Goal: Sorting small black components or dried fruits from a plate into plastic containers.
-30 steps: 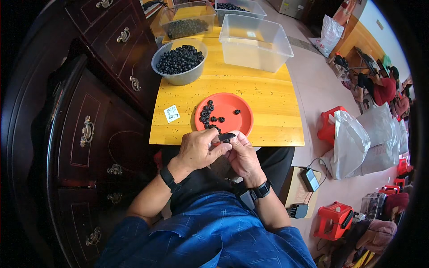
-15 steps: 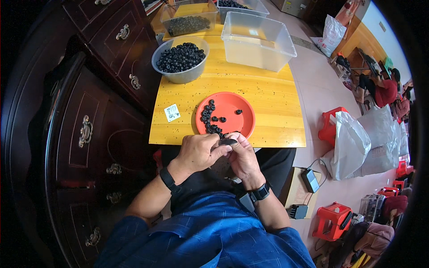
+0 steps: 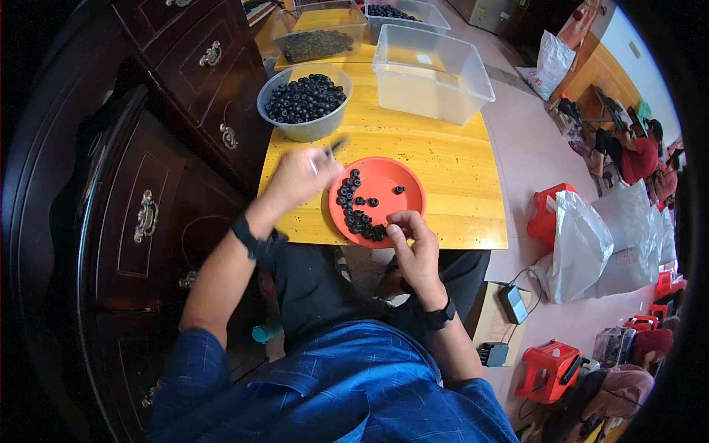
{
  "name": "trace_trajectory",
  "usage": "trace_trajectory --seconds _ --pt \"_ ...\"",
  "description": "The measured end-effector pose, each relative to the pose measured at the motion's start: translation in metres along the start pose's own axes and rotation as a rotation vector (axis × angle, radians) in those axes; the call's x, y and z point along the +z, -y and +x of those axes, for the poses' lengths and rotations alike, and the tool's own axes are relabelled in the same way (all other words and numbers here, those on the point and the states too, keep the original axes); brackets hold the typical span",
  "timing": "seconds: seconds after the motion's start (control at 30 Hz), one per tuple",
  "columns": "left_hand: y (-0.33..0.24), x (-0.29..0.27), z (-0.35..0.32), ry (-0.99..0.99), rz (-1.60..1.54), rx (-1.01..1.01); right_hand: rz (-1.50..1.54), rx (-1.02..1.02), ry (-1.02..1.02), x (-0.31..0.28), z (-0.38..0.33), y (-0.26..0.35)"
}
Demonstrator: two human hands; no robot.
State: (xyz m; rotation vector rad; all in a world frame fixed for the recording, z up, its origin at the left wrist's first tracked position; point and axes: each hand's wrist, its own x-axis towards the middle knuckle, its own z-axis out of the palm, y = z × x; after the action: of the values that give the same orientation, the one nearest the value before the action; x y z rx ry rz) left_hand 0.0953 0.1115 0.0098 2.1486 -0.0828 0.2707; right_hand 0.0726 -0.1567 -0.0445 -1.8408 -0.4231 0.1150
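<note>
My left hand point(image 3: 295, 181) is raised over the table's left side, between the bowl and the plate. Motion blurs it; its fingers are closed on a slim tool point(image 3: 337, 145) with a dark end and a silvery part, its kind too smeared to tell. My right hand point(image 3: 417, 247) hovers at the front right rim of a round orange plate point(image 3: 410, 173). Its thumb and forefinger are curved and slightly apart, with nothing plain between them. Small black ring-shaped parts point(image 3: 360, 221) gather along the plate's left and front, several others lying singly. A translucent bowl point(image 3: 314, 133) full of similar parts stands behind.
Clear plastic bins point(image 3: 436, 103) stand at the back of the yellow table point(image 3: 465, 199), whose top is scattered with black crumbs. Dark wooden drawers point(image 3: 173, 221) wall off the left. White sacks point(image 3: 583, 236), red stools point(image 3: 546, 369) and other people occupy the right.
My hands, together at the plate's front before, are now apart. The left moved up and left with the tool; the right shifted right. The head view tilted slightly, uncovering the plate's front.
</note>
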Motion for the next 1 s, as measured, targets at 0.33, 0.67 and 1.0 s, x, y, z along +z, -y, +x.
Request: trace_trajectory --seconds 0.33,0.67,1.0 --pt "0.026 -0.016 0.034 -0.130 0.071 -0.005 -0.687 -0.531 0.158 0.019 0.009 -0.011" --pt "0.011 0.065 -0.064 0.095 0.243 -0.142 -0.660 -0.494 0.106 0.025 0.017 -0.021" --pt "0.006 0.068 -0.065 0.083 0.318 -0.183 -0.685 -0.322 0.192 0.021 0.034 -0.017"
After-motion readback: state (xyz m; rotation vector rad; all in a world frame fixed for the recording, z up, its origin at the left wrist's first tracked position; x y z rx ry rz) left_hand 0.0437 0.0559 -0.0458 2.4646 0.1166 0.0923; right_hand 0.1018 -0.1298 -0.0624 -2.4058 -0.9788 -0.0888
